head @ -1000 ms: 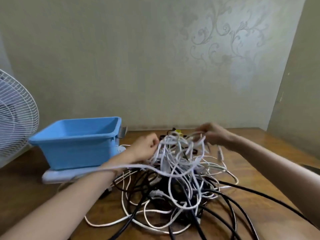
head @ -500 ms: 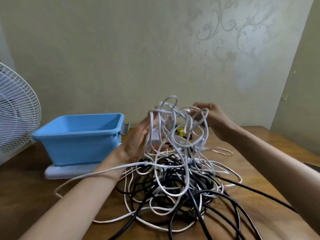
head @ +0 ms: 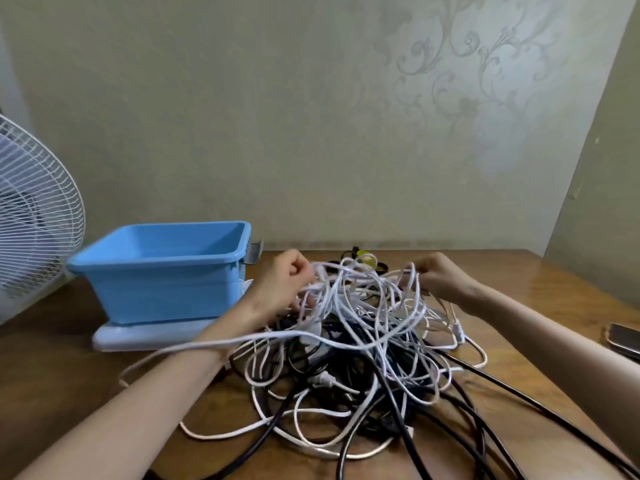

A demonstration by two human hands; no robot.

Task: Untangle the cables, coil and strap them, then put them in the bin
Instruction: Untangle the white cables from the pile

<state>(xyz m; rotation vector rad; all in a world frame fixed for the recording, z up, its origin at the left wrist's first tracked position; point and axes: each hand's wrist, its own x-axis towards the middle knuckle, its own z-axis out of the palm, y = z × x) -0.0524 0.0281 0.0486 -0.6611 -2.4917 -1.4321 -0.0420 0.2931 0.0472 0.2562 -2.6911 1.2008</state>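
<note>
My left hand (head: 282,284) and right hand (head: 441,278) each curl fingers round thin white cable loops (head: 375,289) atop the tangled heap (head: 360,362) on the wooden worktop (head: 526,289).

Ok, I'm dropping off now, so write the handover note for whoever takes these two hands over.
Left hand: fingers curled on white strands at the tangle's left top.
Right hand: pinches a white loop at its right top.
Cable tangle: white and black, one heap on the table, beside the blue bin.
Done: nothing coiled, strapped or binned that shows.
Left: separate each cable, coil, strap, bin.
</note>
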